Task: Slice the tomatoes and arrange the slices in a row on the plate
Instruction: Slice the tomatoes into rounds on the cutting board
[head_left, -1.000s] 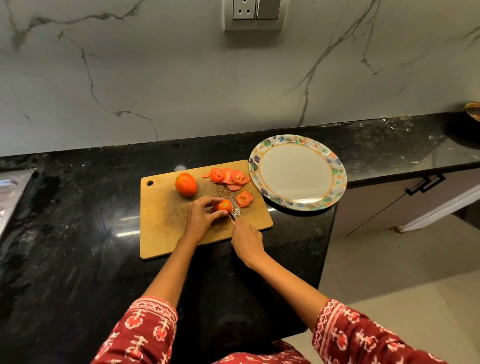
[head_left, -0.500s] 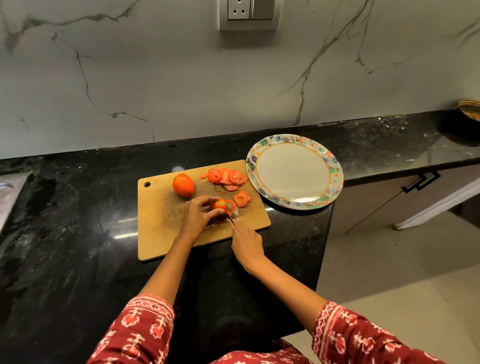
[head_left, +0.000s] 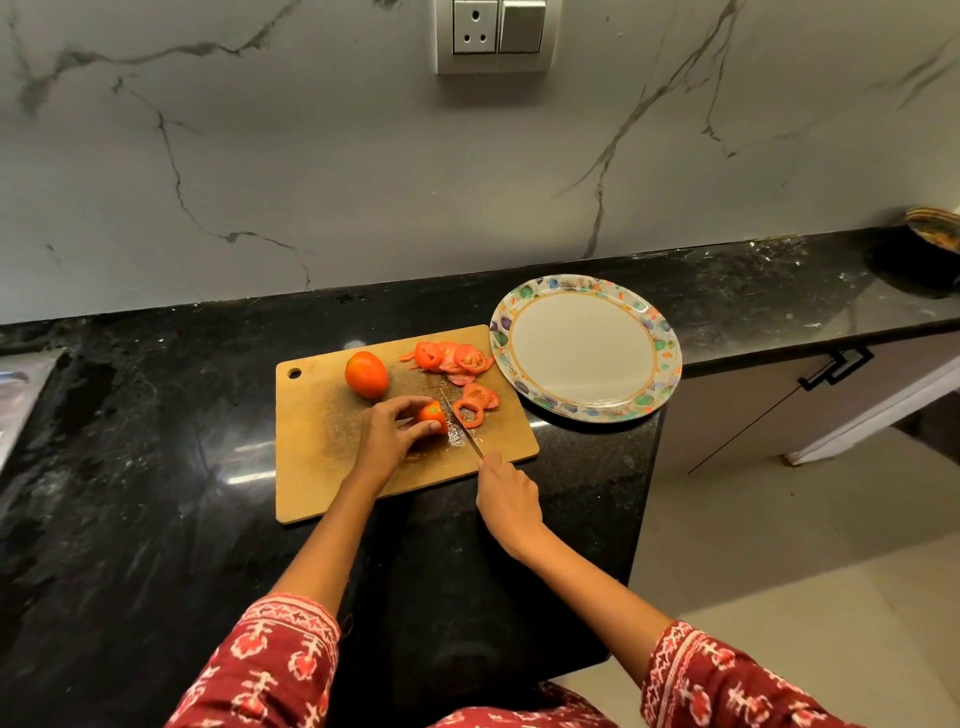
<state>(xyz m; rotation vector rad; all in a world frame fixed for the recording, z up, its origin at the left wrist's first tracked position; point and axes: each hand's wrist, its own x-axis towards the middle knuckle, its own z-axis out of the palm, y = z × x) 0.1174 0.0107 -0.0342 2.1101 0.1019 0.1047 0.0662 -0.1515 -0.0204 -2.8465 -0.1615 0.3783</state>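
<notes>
Slicing step in hand. Plate (head_left: 670, 358) bare, off cutting board's (head_left: 322, 447) right edge. Whole tomato (head_left: 366, 374) near far edge. Left hand (head_left: 387, 439) pinching tomato stub (head_left: 432, 415); right hand (head_left: 506, 499) curled round knife (head_left: 462, 423). Next: another thin, steady cut clear of fingertips.

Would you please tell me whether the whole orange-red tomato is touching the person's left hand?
Apart. The head view shows bare wooden cutting board between the whole tomato and the left hand, which grips the half-cut tomato.

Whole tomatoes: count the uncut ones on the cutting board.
1. The whole tomato sits at the back of the cutting board. The left hand holds a partly sliced tomato, not counted.
</notes>
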